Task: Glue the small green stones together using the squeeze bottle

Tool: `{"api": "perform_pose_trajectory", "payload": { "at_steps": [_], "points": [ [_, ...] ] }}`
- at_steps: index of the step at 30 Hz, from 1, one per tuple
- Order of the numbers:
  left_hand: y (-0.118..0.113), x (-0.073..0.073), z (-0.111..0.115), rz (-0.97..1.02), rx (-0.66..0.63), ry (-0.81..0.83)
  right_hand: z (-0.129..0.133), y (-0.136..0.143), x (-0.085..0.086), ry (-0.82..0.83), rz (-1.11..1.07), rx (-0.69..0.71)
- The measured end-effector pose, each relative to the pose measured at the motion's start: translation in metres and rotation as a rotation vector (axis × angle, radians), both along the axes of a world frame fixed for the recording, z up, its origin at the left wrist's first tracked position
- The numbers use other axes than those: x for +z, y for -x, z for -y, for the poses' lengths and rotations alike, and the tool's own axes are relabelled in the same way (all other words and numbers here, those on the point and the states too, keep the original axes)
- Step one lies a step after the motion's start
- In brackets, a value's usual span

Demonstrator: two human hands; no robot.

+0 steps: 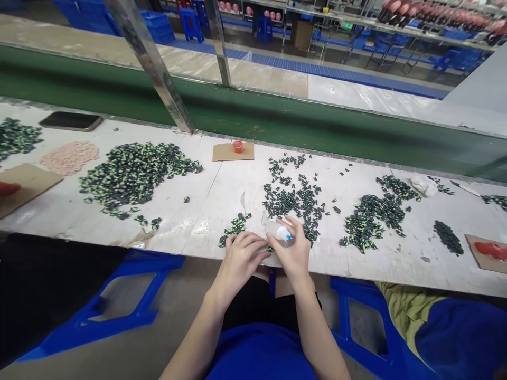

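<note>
My right hand (296,252) is wrapped round a small translucent bottle (273,228) with a white cap and a blue tip. The bottle lies tilted, its tip towards my palm. Close by on the left, my left hand (242,259) has its fingers bent together at the table edge, pinching a small black-and-green part (270,248) at the fingertips. Just beyond that hand is a little heap of black-and-green parts (236,224). Dark small pieces (287,200) lie scattered past the bottle.
A large pile of black-and-green parts (134,177) lies left, with pinkish pieces (70,157) and a phone (71,121) beyond. A red cup (238,146) stands on cardboard (222,152) at the back. More parts (364,221) lie right. A metal post (152,68) rises behind the table.
</note>
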State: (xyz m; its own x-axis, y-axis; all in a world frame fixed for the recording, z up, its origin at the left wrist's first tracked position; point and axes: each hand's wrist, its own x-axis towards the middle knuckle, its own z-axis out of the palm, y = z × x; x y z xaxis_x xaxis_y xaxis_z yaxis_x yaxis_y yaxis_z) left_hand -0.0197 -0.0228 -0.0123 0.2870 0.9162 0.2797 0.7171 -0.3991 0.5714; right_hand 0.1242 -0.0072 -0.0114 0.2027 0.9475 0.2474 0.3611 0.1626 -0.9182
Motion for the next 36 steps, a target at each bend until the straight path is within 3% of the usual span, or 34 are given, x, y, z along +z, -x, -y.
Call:
{"api": "perform_pose_trajectory", "payload": {
  "at_steps": [7, 11, 14, 19, 22, 28, 32, 36],
  "points": [
    [-0.003, -0.005, 0.002, -0.008, 0.019, 0.008, -0.016, 0.009, -0.01, 0.024, 0.22, -0.041],
    [-0.006, -0.008, 0.002, 0.0, 0.021, -0.018, -0.017, 0.009, -0.006, 0.039, 0.258, 0.014],
    [-0.007, -0.012, 0.002, 0.025, 0.01, -0.038, -0.008, -0.016, 0.002, 0.004, 0.241, 0.004],
    [-0.009, -0.017, -0.001, 0.071, -0.001, -0.067, 0.003, -0.09, 0.008, -0.011, 0.411, -0.331],
    [-0.01, -0.017, -0.002, 0.089, -0.006, -0.07, 0.001, -0.112, 0.002, 0.039, 0.492, -0.332],
    [-0.007, -0.016, -0.002, 0.083, -0.045, -0.029, -0.003, -0.091, -0.006, 0.165, 0.497, -0.313],
    [-0.005, -0.015, 0.0, 0.098, -0.057, 0.013, -0.004, -0.084, 0.0, 0.176, 0.491, -0.332],
    [-0.009, -0.008, 0.004, 0.183, -0.001, 0.049, 0.001, -0.083, 0.013, 0.156, 0.307, -0.378]
  ]
}}
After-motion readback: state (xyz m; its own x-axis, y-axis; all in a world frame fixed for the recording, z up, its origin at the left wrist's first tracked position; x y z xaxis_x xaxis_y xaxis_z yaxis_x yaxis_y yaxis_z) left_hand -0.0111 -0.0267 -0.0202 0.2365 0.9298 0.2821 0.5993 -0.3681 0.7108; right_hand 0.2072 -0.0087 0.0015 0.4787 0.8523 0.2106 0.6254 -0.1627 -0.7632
